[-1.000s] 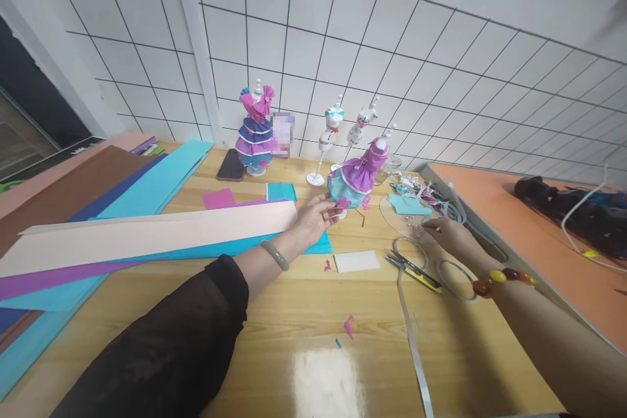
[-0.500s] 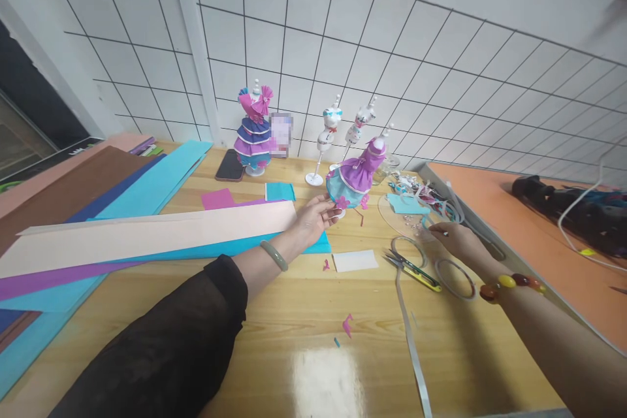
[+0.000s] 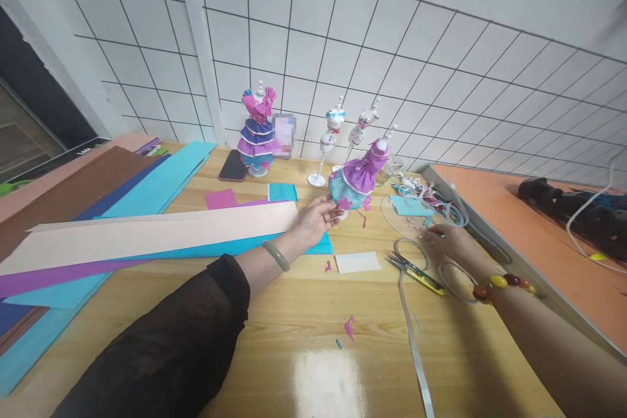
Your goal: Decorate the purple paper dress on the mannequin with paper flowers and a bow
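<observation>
A miniature dress form in a purple and light-blue paper dress (image 3: 363, 170) leans to the right at the middle of the table. My left hand (image 3: 316, 219) is closed on its lower end, the fingertips at the hem and white base. Pink flowers trim the hem. Over the edge of a clear round tray (image 3: 390, 227) with small beads (image 3: 416, 225), my right hand (image 3: 453, 243) has its fingers pinched together; what they hold, if anything, is too small to name. A light-blue paper piece (image 3: 410, 205) lies in the tray. Yellow-handled thread snips (image 3: 418, 274) rest just below that hand.
Another dressed form (image 3: 258, 137) and two bare forms (image 3: 335, 119) (image 3: 363, 125) stand along the white grid wall. A phone (image 3: 232, 165) lies at the back. Crepe paper sheets (image 3: 161, 232) cover the left. A white ribbon (image 3: 414, 346) runs toward the front edge.
My right hand has shifted slightly left and down, closer to the beads on the tray. My left hand keeps its hold on the dressed form. The view has moved slightly.
</observation>
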The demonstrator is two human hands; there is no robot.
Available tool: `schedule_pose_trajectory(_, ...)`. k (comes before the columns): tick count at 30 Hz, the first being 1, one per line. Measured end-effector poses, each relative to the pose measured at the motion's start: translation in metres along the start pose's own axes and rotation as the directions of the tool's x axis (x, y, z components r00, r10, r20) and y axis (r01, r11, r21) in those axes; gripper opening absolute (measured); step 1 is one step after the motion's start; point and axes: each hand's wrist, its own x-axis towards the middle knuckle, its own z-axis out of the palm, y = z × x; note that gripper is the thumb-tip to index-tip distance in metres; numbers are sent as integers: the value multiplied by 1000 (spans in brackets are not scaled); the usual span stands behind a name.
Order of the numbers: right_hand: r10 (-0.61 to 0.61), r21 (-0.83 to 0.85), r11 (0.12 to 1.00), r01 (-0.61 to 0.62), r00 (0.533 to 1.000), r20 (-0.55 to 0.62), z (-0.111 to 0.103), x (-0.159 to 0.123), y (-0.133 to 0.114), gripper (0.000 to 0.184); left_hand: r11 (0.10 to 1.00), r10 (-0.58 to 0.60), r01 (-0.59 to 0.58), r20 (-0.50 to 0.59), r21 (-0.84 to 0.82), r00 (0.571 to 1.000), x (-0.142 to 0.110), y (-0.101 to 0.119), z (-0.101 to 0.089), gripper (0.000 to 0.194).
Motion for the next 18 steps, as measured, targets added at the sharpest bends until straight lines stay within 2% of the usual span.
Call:
schedule_pose_trajectory(5, 89, 49, 994, -93, 993, 76, -8, -1, 13, 27, 1000, -3, 3, -2, 5, 1000, 0, -1, 0, 24)
schedule_pose_trajectory(8, 105, 56, 992, -111, 989, 105, -10, -4, 16, 25, 1000, -2, 2, 2, 19, 1000, 0, -2, 0, 22)
schedule_pose_trajectory(11, 96, 53, 993, -103, 989, 113, -10, -4, 14, 20, 1000, 1, -1, 8, 19, 1000, 1, -3, -1, 23)
schedule_pose_trajectory(18, 97, -28, 995, -94, 991, 96, -2, 8, 1, 28, 1000, 2, -2, 8, 1, 1000, 1, -3, -2, 25)
